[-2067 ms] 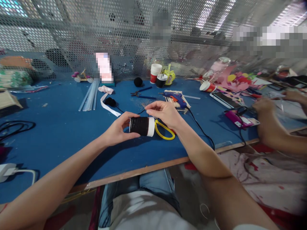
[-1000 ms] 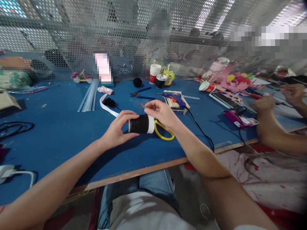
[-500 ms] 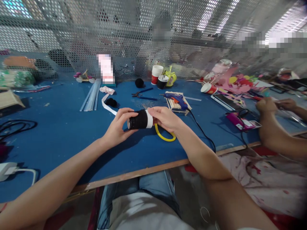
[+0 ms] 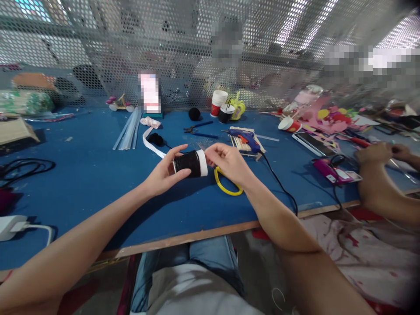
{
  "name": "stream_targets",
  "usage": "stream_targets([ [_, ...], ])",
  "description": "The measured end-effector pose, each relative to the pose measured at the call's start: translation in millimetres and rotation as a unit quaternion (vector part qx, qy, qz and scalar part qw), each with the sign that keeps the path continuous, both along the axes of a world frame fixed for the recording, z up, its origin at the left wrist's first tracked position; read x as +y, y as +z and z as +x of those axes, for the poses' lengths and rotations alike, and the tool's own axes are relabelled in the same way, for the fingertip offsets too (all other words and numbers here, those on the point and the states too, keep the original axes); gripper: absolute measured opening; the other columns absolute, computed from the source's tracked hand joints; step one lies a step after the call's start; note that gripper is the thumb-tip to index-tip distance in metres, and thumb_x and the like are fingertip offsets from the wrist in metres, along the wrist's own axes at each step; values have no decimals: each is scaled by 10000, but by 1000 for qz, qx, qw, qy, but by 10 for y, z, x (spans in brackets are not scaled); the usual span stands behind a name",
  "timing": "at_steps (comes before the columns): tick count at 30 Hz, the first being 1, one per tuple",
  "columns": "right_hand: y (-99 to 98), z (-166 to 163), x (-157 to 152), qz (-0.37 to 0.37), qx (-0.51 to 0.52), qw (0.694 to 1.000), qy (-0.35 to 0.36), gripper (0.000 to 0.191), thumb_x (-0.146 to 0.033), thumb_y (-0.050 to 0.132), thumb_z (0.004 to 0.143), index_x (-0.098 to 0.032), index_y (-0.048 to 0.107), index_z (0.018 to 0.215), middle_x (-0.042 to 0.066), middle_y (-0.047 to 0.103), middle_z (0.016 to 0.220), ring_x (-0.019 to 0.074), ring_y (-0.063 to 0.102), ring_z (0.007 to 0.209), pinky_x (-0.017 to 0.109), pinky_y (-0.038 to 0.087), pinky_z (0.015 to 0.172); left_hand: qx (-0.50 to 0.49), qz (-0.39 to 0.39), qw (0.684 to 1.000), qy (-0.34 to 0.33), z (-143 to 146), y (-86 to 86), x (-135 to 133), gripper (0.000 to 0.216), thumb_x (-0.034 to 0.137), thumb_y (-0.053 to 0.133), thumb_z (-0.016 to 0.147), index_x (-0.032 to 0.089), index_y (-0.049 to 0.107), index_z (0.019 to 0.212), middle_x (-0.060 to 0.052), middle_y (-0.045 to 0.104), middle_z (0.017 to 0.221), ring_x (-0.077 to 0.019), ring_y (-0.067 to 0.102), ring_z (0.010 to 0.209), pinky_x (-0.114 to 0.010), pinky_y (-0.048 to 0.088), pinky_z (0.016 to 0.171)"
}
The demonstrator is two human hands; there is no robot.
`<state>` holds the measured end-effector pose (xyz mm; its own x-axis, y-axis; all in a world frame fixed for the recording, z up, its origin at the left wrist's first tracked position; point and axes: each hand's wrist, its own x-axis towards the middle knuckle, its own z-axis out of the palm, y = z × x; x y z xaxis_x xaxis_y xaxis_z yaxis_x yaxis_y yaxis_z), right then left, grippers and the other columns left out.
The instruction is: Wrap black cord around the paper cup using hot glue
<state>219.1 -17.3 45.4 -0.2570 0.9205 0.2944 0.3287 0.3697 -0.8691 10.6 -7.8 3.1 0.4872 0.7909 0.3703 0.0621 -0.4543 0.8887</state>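
Note:
My left hand (image 4: 163, 176) is wrapped round a paper cup (image 4: 187, 164) bound in black yarn, with a white band at its rim. The cup lies on its side in the air, rim to the right. Beside that rim, my right hand (image 4: 227, 161) has its fingers curled and pinched together; whatever is between them is hidden. White ribbon (image 4: 151, 147) trails over the table and passes behind my left hand. A yellow ring-shaped tube (image 4: 226, 189) rests below my right hand.
Beyond the hands lie pliers (image 4: 201, 127), a blue glue gun (image 4: 244, 138) on a stick rack, and clear glue sticks (image 4: 126, 131). Cups (image 4: 219, 101) stand by the mesh screen. At right, a co-worker's hands (image 4: 374, 154) are near a purple box (image 4: 334, 170).
My right hand has come off the cup's rim, slightly to the right, with its fingers curled. My left thumb now lies across the cup's side. The view has shifted a little.

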Motion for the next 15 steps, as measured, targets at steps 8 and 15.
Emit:
stream_targets([
  [8, 8, 5, 5, 65, -107, 992, 8, 367, -477, 392, 875, -181, 604, 918, 59, 647, 921, 171, 576, 910, 317, 410, 837, 46, 64, 997, -19, 24, -60, -33, 712, 274, 643, 748, 232, 269, 1353, -99, 503, 1127, -196, 558, 972, -377, 468, 878],
  [15, -60, -79, -14, -36, 21, 994, 98, 489, -536, 331, 874, -182, 543, 1136, 82, 634, 1078, 172, 559, 1058, 351, 387, 952, 103, 174, 979, -33, 19, -30, -40, 639, 259, 616, 768, 243, 332, 1341, -118, 478, 1245, -240, 480, 1112, -438, 404, 961],
])
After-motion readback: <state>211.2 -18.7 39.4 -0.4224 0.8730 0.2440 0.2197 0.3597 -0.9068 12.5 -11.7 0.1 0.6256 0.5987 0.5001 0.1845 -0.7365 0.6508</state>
